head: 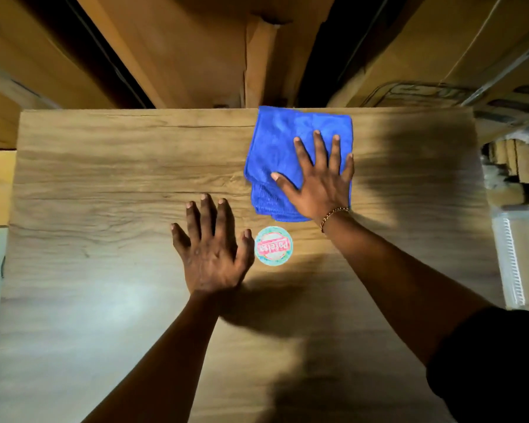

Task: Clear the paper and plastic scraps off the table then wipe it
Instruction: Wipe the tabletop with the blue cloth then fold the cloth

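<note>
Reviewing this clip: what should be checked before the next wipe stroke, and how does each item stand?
1. The right hand presses flat on the blue cloth: ok.
2. The blue cloth is folded and lies flat on the table: ok.
3. The left hand is off the cloth, flat on the table: ok.
4. Scraps cleared: cannot tell; a round label lies beside the left hand, loose or stuck unclear.
5. Cloth damp: cannot tell.

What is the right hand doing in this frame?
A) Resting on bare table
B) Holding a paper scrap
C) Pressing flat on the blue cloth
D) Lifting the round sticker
C: the right hand lies spread, fingers straight, on the folded blue cloth.
</note>
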Motion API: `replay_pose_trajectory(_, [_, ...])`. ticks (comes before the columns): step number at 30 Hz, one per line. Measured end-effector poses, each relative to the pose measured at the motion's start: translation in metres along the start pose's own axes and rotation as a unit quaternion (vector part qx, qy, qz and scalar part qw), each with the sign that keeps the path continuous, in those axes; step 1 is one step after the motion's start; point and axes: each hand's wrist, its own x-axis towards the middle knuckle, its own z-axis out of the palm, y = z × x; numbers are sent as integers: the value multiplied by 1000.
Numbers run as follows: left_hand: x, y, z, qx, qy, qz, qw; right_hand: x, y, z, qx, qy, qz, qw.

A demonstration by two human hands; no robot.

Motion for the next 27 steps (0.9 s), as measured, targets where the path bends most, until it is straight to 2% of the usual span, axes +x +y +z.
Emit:
replay_pose_trajectory(6, [-1, -1, 0, 8, 4, 3, 1000, 77, -1, -17, 25, 3, 23, 999])
replay_pose_trajectory(12, [-2, -1, 0, 1, 6, 3, 1000, 83, 4, -20, 26, 7, 25, 999])
replay_pose_trajectory(20, [-3, 0, 3, -15, 10, 6, 1000, -5, 36, -5, -5, 18, 50, 999])
replay_pose_trajectory(27, [-5, -3, 6, -6, 10, 12, 1000, -138, 49, 16, -20, 10, 52, 998])
